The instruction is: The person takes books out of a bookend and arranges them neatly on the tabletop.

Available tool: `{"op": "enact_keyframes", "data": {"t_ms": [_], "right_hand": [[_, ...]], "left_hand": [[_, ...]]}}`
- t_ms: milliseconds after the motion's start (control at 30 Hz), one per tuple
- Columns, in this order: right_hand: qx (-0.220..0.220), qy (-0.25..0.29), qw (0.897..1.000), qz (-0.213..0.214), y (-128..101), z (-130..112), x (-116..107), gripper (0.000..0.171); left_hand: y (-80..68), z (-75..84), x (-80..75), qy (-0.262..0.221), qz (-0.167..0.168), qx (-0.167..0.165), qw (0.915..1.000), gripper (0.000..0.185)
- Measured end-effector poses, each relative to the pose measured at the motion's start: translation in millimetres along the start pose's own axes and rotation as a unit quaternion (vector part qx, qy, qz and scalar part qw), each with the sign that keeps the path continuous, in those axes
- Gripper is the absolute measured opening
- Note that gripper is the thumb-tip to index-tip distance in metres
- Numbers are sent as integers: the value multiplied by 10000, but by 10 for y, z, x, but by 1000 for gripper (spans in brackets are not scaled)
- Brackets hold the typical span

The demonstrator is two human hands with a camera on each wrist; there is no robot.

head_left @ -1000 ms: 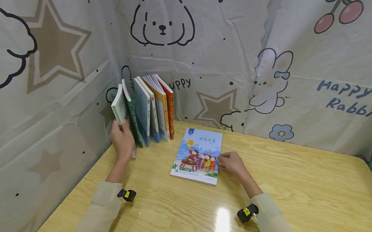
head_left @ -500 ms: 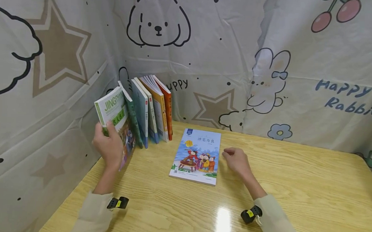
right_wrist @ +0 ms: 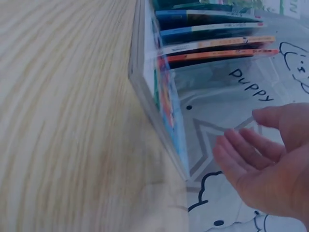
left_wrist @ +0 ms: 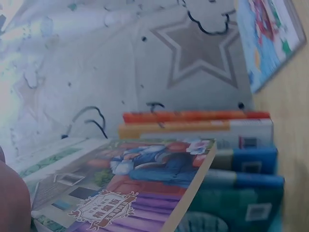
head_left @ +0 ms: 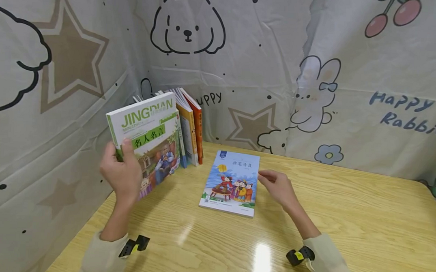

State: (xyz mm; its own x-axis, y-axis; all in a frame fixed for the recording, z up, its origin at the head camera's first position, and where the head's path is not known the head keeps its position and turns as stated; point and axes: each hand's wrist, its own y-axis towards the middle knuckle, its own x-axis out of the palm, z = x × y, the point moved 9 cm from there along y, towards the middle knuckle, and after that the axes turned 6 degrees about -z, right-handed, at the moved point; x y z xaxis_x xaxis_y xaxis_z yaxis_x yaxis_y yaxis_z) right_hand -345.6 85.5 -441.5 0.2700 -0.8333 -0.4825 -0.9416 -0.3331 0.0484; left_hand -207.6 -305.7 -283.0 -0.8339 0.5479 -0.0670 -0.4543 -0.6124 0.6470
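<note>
The green book (head_left: 148, 139) with "JINGDIAN" on its cover is up off the counter (head_left: 345, 222) in front of the row of books (head_left: 191, 122) leaning at the back left corner, and the left hand (head_left: 121, 174) grips it by its lower left edge, thumb on the cover. The blue picture book (head_left: 232, 181) lies flat on the counter just right of it. The right hand (head_left: 278, 187) hovers loosely open beside the blue book's right edge, fingers relaxed and holding nothing, with the printed cloth (head_left: 315, 75) hanging behind.
</note>
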Motion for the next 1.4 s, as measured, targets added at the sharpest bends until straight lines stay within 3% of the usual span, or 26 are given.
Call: {"op": "enact_keyframes", "data": {"t_ms": [167, 267, 600, 833, 1067, 1267, 1400], "right_hand": [[-503, 597, 9963, -366, -52, -230, 85, 42], [-775, 891, 9916, -528, -79, -394, 133, 44], [-1518, 1804, 9625, -1340, -174, -929, 360, 54], [-1840, 1694, 9599, -1263, -242, -1006, 396, 11], [-2086, 1344, 9661, -716, -307, -964, 258, 36], [-2177, 1520, 9619, -650, -339, -896, 169, 27], [-1956, 1675, 9644, -608, -364, -803, 109, 15]], "left_hand": [[-92, 220, 58, -455, -454, 236, 9976, 26], [-153, 312, 112, -794, -761, 214, 9937, 25], [-430, 546, 413, -1627, -1951, 66, 9672, 28], [-588, 530, 565, -1868, -2391, -68, 9528, 30], [-624, 432, 709, -1985, -2622, -148, 9442, 30], [-653, 252, 884, -1824, -3006, -681, 9337, 32], [-649, 176, 940, -1673, -3148, -758, 9312, 30]]}}
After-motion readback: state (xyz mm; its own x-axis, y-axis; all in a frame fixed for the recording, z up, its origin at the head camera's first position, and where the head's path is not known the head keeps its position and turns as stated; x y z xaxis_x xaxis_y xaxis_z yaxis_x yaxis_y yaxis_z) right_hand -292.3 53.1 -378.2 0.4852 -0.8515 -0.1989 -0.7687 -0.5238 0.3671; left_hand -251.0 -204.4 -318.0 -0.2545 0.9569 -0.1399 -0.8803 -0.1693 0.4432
